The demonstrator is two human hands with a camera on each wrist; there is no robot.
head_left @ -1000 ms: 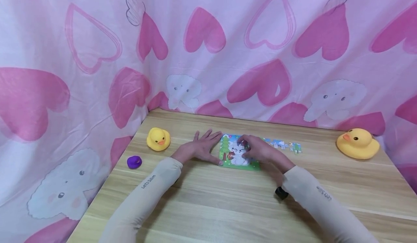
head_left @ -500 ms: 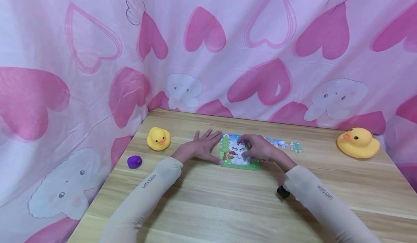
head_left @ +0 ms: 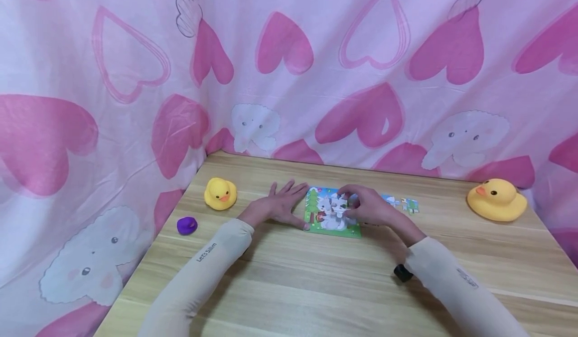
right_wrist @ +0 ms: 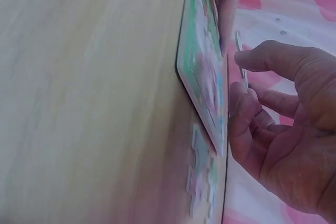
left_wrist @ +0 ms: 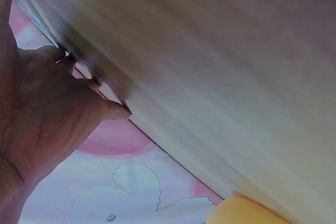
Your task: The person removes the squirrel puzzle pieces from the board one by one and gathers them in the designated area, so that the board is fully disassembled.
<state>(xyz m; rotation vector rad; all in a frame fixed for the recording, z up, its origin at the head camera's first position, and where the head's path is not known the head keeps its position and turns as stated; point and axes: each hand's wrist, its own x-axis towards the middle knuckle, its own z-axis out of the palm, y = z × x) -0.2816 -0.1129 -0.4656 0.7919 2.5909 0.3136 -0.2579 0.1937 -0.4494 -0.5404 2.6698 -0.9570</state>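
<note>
A puzzle board [head_left: 312, 205] with a white cartoon animal, a green tree and a green lower border lies flat on the table. My left hand [head_left: 283, 205] rests at its left side with fingers spread, thumb at the lower left corner. Over the board's right part, my right hand [head_left: 372, 207] pinches a puzzle piece [head_left: 339, 206] between thumb and fingers. Seen edge-on in the right wrist view, that thin puzzle piece [right_wrist: 241, 61] is held up off the board. My right hand hides the board's right edge in the head view.
Several loose puzzle pieces [head_left: 410, 205] lie on the table [head_left: 289, 287] right of the board. A yellow duck [head_left: 220, 193] and a small purple duck [head_left: 186, 225] stand at the left, a larger yellow duck [head_left: 496, 200] at the right. A pink heart-print curtain [head_left: 284, 41] hangs behind.
My right hand has shifted slightly to the right, and the pinched puzzle piece now shows over the white animal. My left hand has stayed in place.
</note>
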